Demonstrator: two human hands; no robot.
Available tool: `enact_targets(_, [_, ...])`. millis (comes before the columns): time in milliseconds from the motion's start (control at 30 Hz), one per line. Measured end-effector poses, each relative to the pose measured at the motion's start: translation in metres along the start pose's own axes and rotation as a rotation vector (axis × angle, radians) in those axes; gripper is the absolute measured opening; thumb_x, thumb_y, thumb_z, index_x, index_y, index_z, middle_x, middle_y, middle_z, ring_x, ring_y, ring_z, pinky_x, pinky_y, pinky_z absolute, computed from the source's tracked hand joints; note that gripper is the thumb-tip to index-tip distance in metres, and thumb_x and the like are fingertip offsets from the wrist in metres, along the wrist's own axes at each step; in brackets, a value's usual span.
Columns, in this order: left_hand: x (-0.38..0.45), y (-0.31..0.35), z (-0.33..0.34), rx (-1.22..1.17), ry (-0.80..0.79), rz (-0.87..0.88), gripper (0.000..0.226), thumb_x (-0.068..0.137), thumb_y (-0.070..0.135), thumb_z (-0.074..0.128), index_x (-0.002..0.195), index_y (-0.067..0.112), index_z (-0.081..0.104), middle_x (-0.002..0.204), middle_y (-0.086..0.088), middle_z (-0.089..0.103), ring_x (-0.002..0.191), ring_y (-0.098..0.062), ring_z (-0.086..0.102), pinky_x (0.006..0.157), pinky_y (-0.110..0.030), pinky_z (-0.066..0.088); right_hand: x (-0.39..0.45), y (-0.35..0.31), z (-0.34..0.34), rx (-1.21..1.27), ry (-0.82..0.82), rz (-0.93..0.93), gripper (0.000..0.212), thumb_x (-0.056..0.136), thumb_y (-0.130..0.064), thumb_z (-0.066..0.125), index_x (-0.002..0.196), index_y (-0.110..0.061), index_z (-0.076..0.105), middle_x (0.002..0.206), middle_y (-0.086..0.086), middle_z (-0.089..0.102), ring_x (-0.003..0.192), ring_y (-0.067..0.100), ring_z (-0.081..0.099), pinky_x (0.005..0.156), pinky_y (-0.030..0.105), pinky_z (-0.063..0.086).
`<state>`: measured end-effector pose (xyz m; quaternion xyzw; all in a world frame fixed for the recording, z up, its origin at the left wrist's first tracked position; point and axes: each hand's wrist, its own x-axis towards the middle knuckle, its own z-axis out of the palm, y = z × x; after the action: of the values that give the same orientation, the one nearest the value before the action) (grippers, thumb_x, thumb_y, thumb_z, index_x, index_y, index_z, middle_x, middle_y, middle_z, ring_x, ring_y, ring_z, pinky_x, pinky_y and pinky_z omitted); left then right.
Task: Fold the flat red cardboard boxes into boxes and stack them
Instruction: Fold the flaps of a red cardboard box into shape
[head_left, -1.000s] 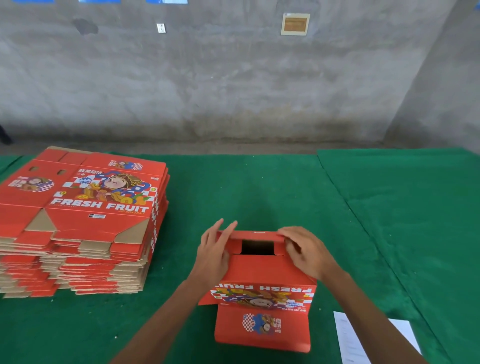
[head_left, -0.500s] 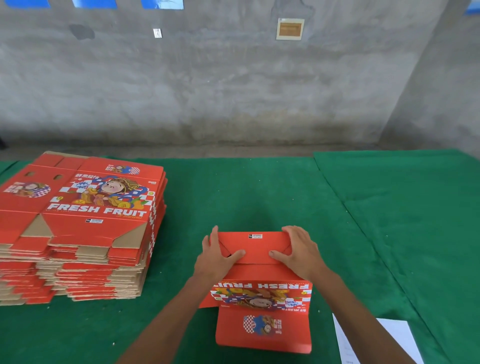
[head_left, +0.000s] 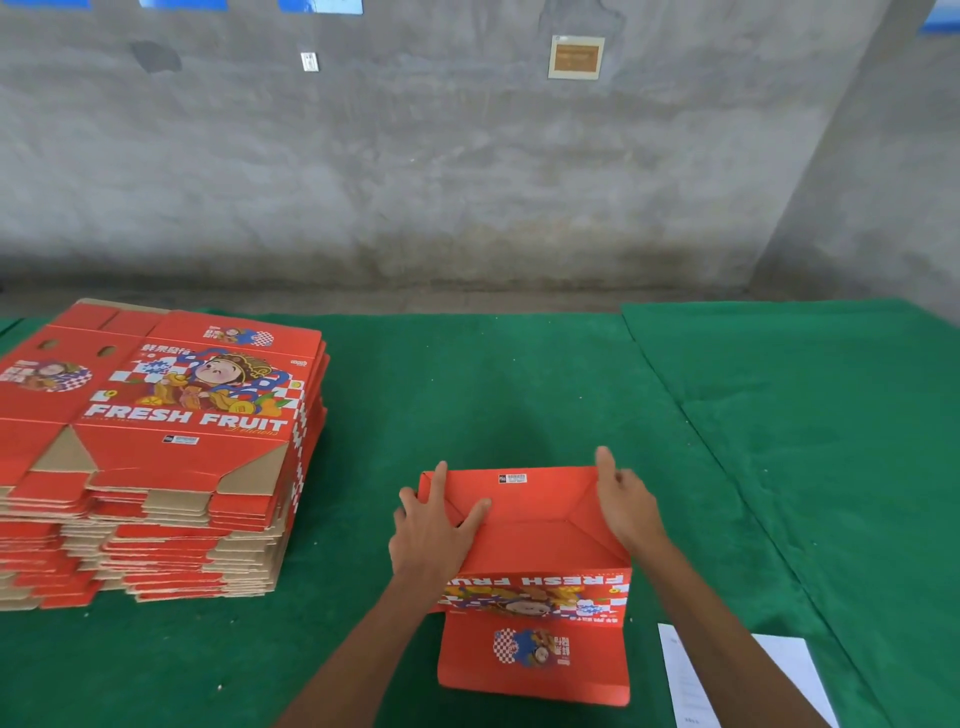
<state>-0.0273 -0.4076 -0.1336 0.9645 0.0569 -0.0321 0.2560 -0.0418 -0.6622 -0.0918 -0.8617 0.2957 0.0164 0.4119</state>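
Observation:
A red fruit box (head_left: 530, 525) stands upside down on the green table (head_left: 467, 395) in front of me, its bottom flaps folded flat and its lid flap lying toward me. My left hand (head_left: 431, 530) presses on the left side of the folded bottom with straight fingers and the thumb spread. My right hand (head_left: 623, 504) rests along the box's right edge, fingers extended over the far corner. A tall stack of flat red boxes (head_left: 156, 447) printed "FRESH FRUIT" sits at the left.
A white sheet of paper (head_left: 779, 675) lies at the lower right by my right forearm. A second green-covered table (head_left: 831, 395) adjoins on the right. A grey concrete wall runs behind the tables.
The bottom opening of the box has been closed: the flaps went down and now lie flat. My right hand slid from the middle out to the right edge.

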Motion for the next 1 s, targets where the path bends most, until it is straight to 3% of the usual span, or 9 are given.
enact_targets(133, [-0.005, -0.003, -0.004, -0.179, -0.007, -0.038, 0.082, 0.092, 0.082, 0.026, 0.16, 0.038, 0.01, 0.149, -0.008, 0.04, 0.128, -0.034, 0.055, 0.1, -0.054, 0.047, 0.003, 0.024, -0.015, 0.054, -0.333, 0.34, 0.104, 0.087, -0.089, 0.006, 0.131, -0.008, 0.055, 0.116, 0.02, 0.065, 0.094, 0.035, 0.066, 0.085, 0.046, 0.055])
enact_targets(233, [-0.005, -0.006, -0.006, -0.247, -0.027, -0.118, 0.091, 0.094, 0.079, 0.029, 0.163, 0.024, 0.005, 0.157, -0.01, 0.041, 0.133, -0.037, 0.053, 0.108, -0.054, 0.041, 0.003, 0.034, -0.022, 0.002, -0.501, 0.423, 0.105, 0.078, -0.096, 0.005, 0.117, -0.013, 0.057, 0.108, 0.02, 0.068, 0.095, 0.031, 0.068, 0.084, 0.043, 0.059])
enact_targets(400, [-0.002, -0.003, -0.012, -0.327, -0.027, -0.164, 0.086, 0.095, 0.076, 0.035, 0.157, 0.017, 0.024, 0.148, -0.012, 0.054, 0.131, -0.037, 0.056, 0.109, -0.053, 0.043, 0.004, 0.035, -0.029, -0.019, -0.593, 0.495, 0.105, 0.083, -0.093, 0.006, 0.13, -0.013, 0.055, 0.117, 0.021, 0.067, 0.106, 0.028, 0.067, 0.076, 0.035, 0.06])
enact_targets(500, [-0.006, -0.003, -0.017, -0.342, -0.013, -0.153, 0.083, 0.095, 0.076, 0.037, 0.153, 0.018, 0.03, 0.143, -0.01, 0.058, 0.128, -0.035, 0.058, 0.105, -0.05, 0.045, -0.002, 0.037, -0.028, 0.056, -0.605, 0.499, 0.11, 0.079, -0.097, 0.012, 0.135, -0.011, 0.051, 0.113, 0.019, 0.066, 0.091, 0.025, 0.064, 0.073, 0.032, 0.058])
enact_targets(633, [-0.007, -0.007, -0.028, -0.446, 0.071, -0.142, 0.08, 0.092, 0.08, 0.038, 0.151, 0.026, 0.034, 0.144, -0.005, 0.057, 0.129, -0.033, 0.057, 0.108, -0.049, 0.043, -0.003, 0.035, -0.026, 0.289, -0.591, 0.468, 0.133, 0.05, -0.109, 0.036, 0.131, -0.006, 0.057, 0.093, 0.013, 0.053, 0.073, 0.022, 0.053, 0.07, 0.031, 0.054])
enact_targets(767, [-0.003, -0.012, -0.04, -0.697, 0.191, -0.069, 0.066, 0.095, 0.079, 0.037, 0.146, 0.037, 0.036, 0.142, 0.005, 0.056, 0.128, -0.025, 0.055, 0.109, -0.047, 0.041, -0.003, 0.013, -0.028, 0.448, -0.538, 0.218, 0.104, 0.062, -0.106, 0.039, 0.129, -0.029, 0.058, 0.096, 0.011, 0.047, 0.084, 0.024, 0.046, 0.079, 0.036, 0.047])
enact_targets(867, [0.009, -0.018, -0.052, -0.853, 0.203, -0.02, 0.035, 0.105, 0.061, 0.038, 0.125, 0.036, 0.051, 0.122, 0.015, 0.062, 0.12, -0.017, 0.057, 0.097, -0.035, 0.039, -0.007, -0.01, -0.04, 0.392, -0.448, -0.057, 0.079, 0.064, -0.103, 0.04, 0.13, -0.06, 0.044, 0.082, 0.008, 0.042, 0.067, 0.02, 0.041, 0.069, 0.033, 0.043])
enact_targets(933, [0.022, -0.025, -0.063, -0.84, 0.201, -0.026, 0.024, 0.108, 0.047, 0.041, 0.111, 0.031, 0.058, 0.11, 0.016, 0.064, 0.114, -0.018, 0.059, 0.086, -0.029, 0.04, -0.01, -0.025, -0.049, 0.374, -0.399, -0.205, 0.087, 0.065, -0.098, 0.052, 0.139, -0.053, 0.039, 0.066, -0.001, 0.044, 0.054, 0.014, 0.041, 0.058, 0.026, 0.041])
enact_targets(1000, [0.033, -0.03, -0.07, -0.776, 0.144, -0.034, 0.02, 0.107, 0.04, 0.048, 0.106, 0.027, 0.063, 0.106, 0.01, 0.066, 0.111, -0.022, 0.062, 0.084, -0.03, 0.045, -0.014, -0.037, -0.052, 0.348, -0.328, -0.345, 0.092, 0.064, -0.093, 0.062, 0.14, -0.046, 0.043, 0.087, -0.012, 0.067, 0.072, 0.006, 0.062, 0.071, 0.029, 0.054])
